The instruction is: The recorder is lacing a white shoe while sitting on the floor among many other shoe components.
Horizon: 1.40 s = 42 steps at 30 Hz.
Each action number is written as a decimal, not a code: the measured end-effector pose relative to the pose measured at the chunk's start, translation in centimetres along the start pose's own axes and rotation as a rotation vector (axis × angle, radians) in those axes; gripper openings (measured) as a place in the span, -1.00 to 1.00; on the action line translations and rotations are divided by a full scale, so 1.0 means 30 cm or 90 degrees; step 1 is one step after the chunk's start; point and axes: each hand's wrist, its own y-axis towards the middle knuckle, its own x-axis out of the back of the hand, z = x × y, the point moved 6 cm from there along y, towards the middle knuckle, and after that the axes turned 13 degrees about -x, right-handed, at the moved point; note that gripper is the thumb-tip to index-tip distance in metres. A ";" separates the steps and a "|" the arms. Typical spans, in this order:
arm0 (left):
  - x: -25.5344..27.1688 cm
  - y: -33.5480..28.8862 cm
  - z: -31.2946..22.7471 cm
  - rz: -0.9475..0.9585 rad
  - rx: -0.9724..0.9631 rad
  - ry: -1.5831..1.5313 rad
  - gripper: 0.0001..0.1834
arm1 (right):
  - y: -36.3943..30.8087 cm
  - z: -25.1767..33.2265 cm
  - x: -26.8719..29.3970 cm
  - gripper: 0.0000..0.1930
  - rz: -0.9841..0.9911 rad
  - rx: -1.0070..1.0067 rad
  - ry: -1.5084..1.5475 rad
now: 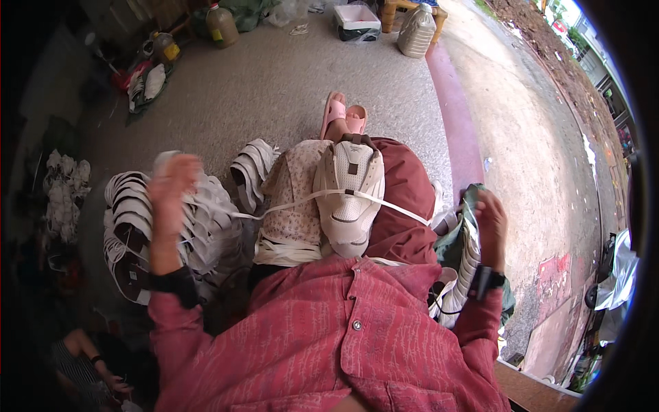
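A cream shoe upper (pixel 336 206) with a mesh tongue rests on my lap, its toe toward my body. A white shoelace (pixel 309 199) crosses it and runs out to both sides. On the left, the lace leads up to my left hand (pixel 175 185), which is raised, blurred by motion and closed around it. The lace's other side stretches straight over my right thigh and gets lost among pale shoe parts. My right hand (pixel 491 218) is raised beside my right leg with curled fingers; what they pinch is hidden.
Stacked shoe uppers (pixel 130 213) stand by my left leg, with a smaller stack (pixel 252 168) nearer the knee. More shoe parts (pixel 467 264) lie in green cloth at my right. Ahead are jugs (pixel 417 33) and a lined white bin (pixel 357 22). Another person's arm (pixel 89 353) shows at lower left.
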 end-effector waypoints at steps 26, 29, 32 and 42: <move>-0.871 -0.042 0.166 0.017 -0.137 0.044 -0.53 | 0.133 -0.299 -0.901 -0.79 0.247 0.054 -0.054; -0.868 -0.028 0.174 0.017 -0.197 0.032 -0.53 | 0.136 -0.295 -0.885 -0.78 0.202 0.069 -0.071; -0.837 -0.024 0.117 0.014 -0.242 0.042 -0.61 | 0.127 -0.295 -0.836 -0.82 0.143 0.103 -0.084; -0.897 -0.028 -0.087 0.317 -0.463 0.153 -0.87 | -0.164 -0.260 -0.683 -0.87 0.331 -0.008 -0.444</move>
